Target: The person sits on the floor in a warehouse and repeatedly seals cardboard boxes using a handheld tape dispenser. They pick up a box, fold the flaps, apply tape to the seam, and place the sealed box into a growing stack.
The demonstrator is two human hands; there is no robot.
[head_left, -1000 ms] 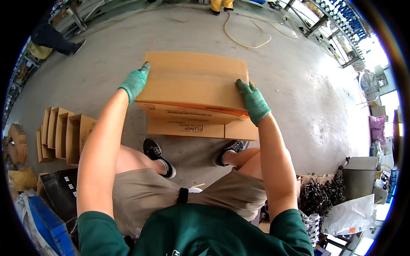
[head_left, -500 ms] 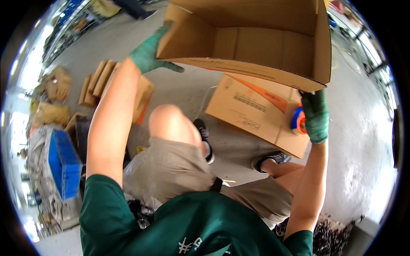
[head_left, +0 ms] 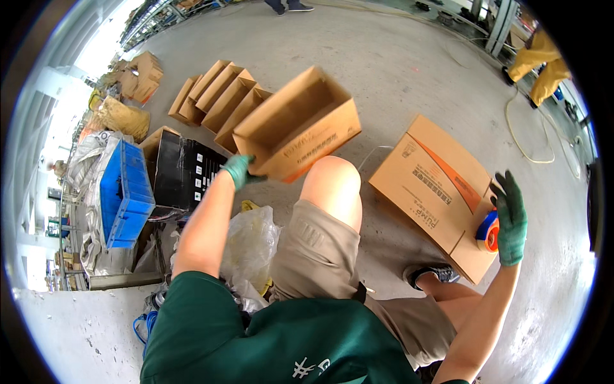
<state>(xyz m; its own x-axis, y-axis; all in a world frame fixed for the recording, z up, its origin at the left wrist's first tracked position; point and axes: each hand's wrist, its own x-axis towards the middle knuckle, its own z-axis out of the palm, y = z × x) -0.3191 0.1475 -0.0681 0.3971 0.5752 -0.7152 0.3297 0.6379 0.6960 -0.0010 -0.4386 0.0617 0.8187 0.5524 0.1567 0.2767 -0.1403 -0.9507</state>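
Your left hand (head_left: 239, 173) holds the open box (head_left: 323, 137) by its edge. Your right hand (head_left: 511, 221) has wide fingers beside the tape roll (head_left: 488, 227), gray floor (head_left: 555, 217) on their right.

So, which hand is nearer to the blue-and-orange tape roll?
Right. The right hand is close beside the tape roll; the left hand is far left, at an open cardboard box.

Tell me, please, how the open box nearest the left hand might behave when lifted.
The open box is probably light for its size: only bare cardboard shows inside. Its straight walls suggest some stiffness, though, being open on top, it may flex if the left hand squeezes.
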